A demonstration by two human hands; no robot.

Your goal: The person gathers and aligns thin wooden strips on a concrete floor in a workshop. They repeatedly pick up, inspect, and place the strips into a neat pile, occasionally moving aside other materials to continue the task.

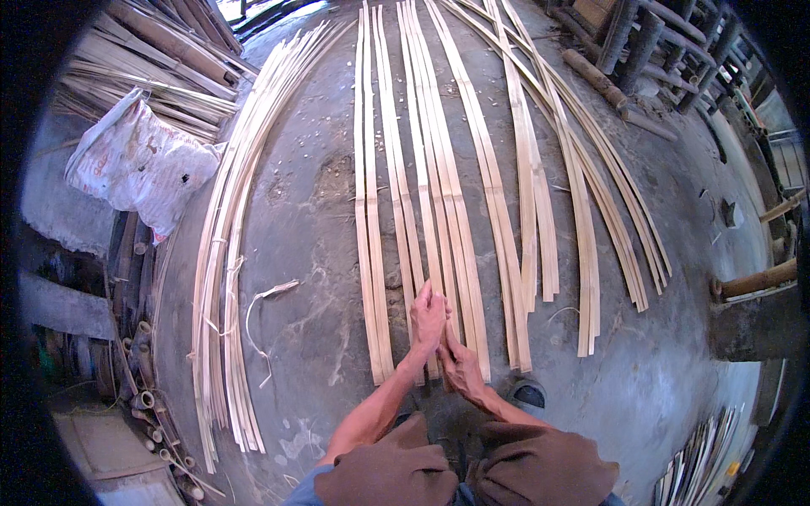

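Note:
Long pale bamboo strips lie side by side on the floor, running away from me. My left hand is closed around the near part of a middle bamboo strip, with the thumb side up. Just behind and to the right, my right hand is closed near the same strip's near end, touching or almost touching the left. Whether it grips one strip or two is hidden by the fingers. Left of my hands lie a few separate strips. More strips fan out to the right, some crossing at the far end.
A thick bundle of bamboo strips lies at left, beside a loose curled shaving. Beyond it are a white sack and stacked split bamboo. A wooden frame stands far right; thin sticks lie near right.

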